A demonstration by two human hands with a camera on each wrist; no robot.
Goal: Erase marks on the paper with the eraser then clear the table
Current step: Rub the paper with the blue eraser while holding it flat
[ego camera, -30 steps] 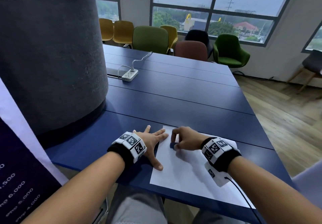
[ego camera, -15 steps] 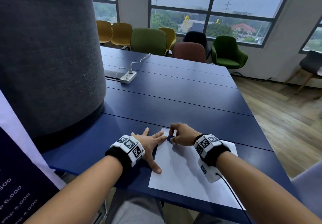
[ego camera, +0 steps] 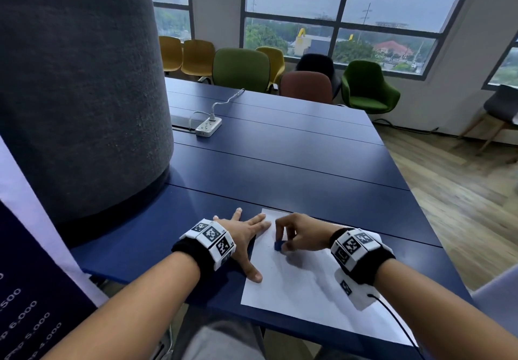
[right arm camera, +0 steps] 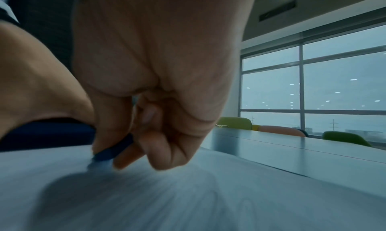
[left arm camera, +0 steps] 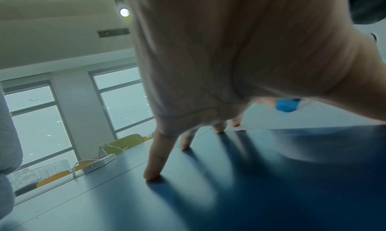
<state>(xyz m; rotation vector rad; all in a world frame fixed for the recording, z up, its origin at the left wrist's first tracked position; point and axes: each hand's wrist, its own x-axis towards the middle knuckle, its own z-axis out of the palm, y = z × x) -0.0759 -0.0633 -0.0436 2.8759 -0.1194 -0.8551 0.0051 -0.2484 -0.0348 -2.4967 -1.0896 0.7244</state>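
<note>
Right hand (ego camera: 297, 235) pinches the blue eraser (ego camera: 279, 245) between thumb and fingertips, its lower end down on the white paper (ego camera: 302, 284). Over the last second the eraser goes from mid-sheet out to the paper's far left corner, right beside the left fingertips, and now sits back nearer me and further in from the edge. I read that as a rubbing stroke running out and back, so erasing is under way, not finished. The right wrist view backs this: the eraser tip (right arm camera: 100, 161) and the paper under it are smeared with motion blur.

Left hand (ego camera: 242, 236) lies spread flat, fingers straight. It has not shifted across the three head views. Thumb and the two inner fingers press on the paper's left edge; the outer fingers (left arm camera: 152, 175) rest on the bare blue surface (ego camera: 294, 163). It is pinning the sheet against the rubbing.

I cannot make out any marks on the paper, so I cannot say how much is left to erase. Clearing is not yet begun: paper and eraser are both on the surface. A white power strip (ego camera: 208, 127) lies well apart, further back.
</note>
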